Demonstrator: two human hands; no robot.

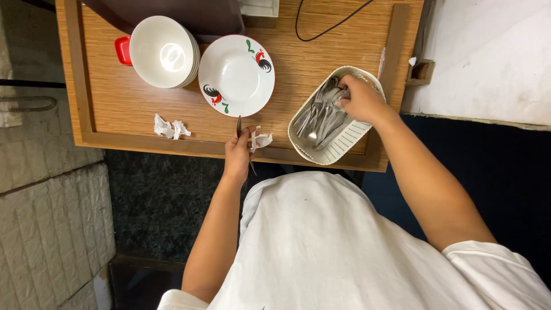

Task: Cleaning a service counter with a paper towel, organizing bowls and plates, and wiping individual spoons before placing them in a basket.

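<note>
My left hand is at the near edge of the wooden table, closed around a metal utensil and a crumpled white tissue. My right hand reaches into a white slotted cutlery basket and grips the metal spoons and forks lying inside it.
A white plate with rooster pattern lies mid-table, beside a stack of white bowls and a red container. Another crumpled tissue lies to the left. A black cable runs at the far edge. Tiled floor lies left.
</note>
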